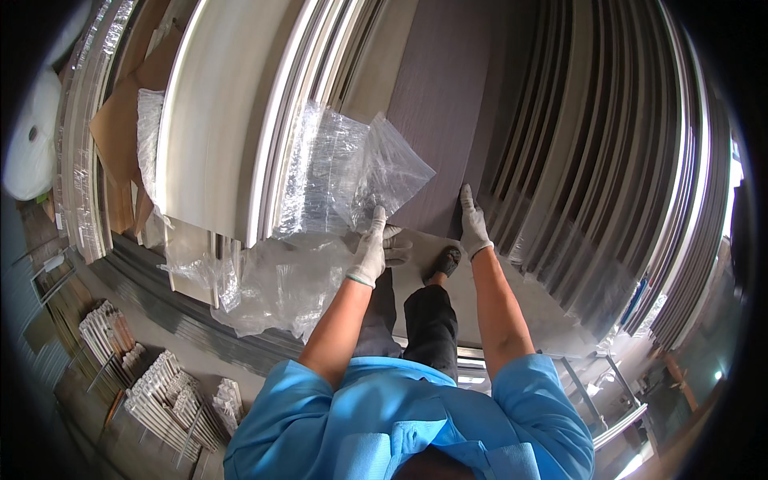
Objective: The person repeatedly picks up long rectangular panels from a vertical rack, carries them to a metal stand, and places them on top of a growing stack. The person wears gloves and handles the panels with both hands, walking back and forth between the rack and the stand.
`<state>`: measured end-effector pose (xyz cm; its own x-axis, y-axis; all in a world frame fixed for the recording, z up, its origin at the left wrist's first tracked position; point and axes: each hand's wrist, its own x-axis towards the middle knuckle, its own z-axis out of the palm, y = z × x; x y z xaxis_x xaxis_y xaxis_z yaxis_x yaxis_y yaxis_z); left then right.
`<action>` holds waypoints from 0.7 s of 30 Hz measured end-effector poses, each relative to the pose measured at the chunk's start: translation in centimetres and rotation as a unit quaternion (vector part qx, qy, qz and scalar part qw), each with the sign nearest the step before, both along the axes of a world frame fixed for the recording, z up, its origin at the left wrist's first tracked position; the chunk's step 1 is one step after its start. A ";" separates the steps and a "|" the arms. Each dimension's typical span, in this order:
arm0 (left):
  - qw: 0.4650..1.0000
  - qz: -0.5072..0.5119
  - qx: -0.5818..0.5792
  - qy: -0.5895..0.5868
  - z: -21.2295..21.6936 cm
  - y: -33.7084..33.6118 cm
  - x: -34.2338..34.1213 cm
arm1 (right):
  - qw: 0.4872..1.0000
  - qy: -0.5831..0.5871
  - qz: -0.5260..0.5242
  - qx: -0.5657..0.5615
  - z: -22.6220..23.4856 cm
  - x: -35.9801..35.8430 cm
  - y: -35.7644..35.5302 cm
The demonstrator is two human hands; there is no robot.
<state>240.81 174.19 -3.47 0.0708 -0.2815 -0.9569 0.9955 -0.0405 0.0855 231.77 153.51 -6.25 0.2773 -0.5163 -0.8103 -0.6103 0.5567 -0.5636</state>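
A tall dark brown panel (436, 104) leans among other boards in front of me, its lower end just above the floor. My left hand (370, 254), in a whitish work glove, is at its lower left corner. The thumb points up over clear plastic wrap (328, 168), and the fingers curl under the panel's end. My right hand (474, 227), gloved too, grips the panel's lower right edge with the thumb upright; its fingers are mostly hidden. A loose flap of the wrap lies across the panel's left edge.
Pale boards (220, 120) stand on the left, and a dense row of wrapped boards (592, 160) on the right. Crumpled plastic (288, 276) hangs low at left. Bundled pale strips (172, 400) sit lower left, a white roll (34, 132) far left, and a metal frame (616, 420) lower right.
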 end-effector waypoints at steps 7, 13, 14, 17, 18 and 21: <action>0.968 0.200 -0.055 0.141 0.2 0.7 -2.1 | 1.000 0.015 0.015 0.023 -0.3 -0.3 -0.6; 0.961 0.227 -0.008 -0.158 -2.5 3.0 -1.3 | 1.000 0.003 0.008 0.000 0.0 -0.7 -0.8; 0.962 0.263 -0.002 -0.077 -4.1 4.1 -0.3 | 1.000 0.004 0.001 0.007 0.0 -0.8 -0.9; 0.966 0.170 0.044 -0.189 -8.2 9.9 0.0 | 1.000 0.003 -0.005 0.009 -0.3 -1.7 -1.5; 0.961 0.130 0.119 -0.212 -8.4 13.7 -1.0 | 1.000 -0.001 -0.001 0.010 -0.6 -2.0 -1.9; 0.912 0.040 0.379 -0.148 -5.8 28.1 -4.4 | 0.999 0.003 -0.007 0.038 -1.7 -3.3 -3.1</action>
